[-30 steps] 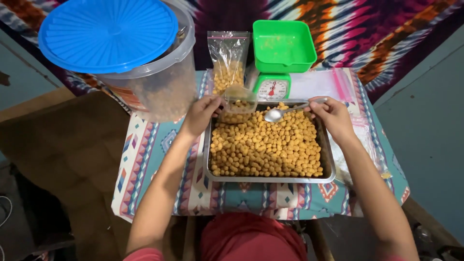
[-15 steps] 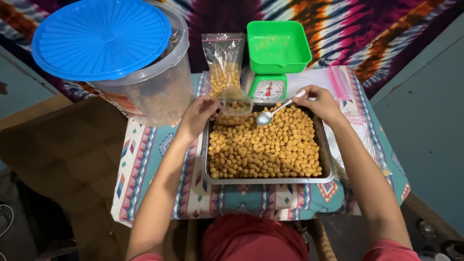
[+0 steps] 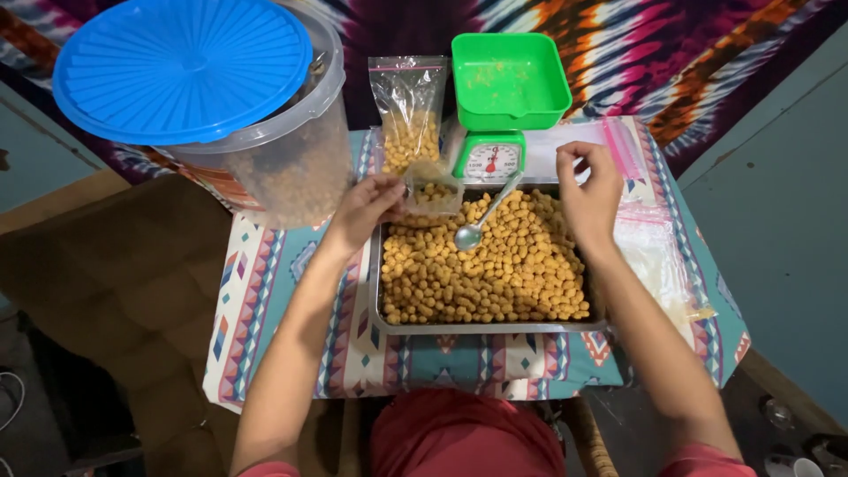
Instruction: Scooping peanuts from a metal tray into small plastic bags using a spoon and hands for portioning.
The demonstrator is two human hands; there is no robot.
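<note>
The left hand (image 3: 371, 208) pinches a small clear bag (image 3: 433, 190) by its edge, a narrow grip on the plastic, holding it at the far left corner of the metal tray (image 3: 375, 291); a few golden-brown puffs sit in the bottom of the bag. The right hand (image 3: 590, 190) is lifted over the tray's far right side with its fingers curled in towards the thumb, and I cannot tell whether anything is pinched there. Between the two hands a metal spoon (image 3: 481, 216) lies on the heap of round golden snacks (image 3: 495, 269) that fills the tray, bowl towards the person, handle pointing away.

Just behind the small bag stands a taller clear bag (image 3: 409, 110), upright and about half full of the same snacks. Beside it is a green kitchen scale (image 3: 492, 159) with a round white dial under a square green pan (image 3: 511, 79). To the left a large clear tub (image 3: 283, 168) with a round blue lid (image 3: 181, 66) looms near the camera. Flat clear bags (image 3: 654, 252) lie to the tray's right on the patterned cloth (image 3: 283, 291) covering the bench.
</note>
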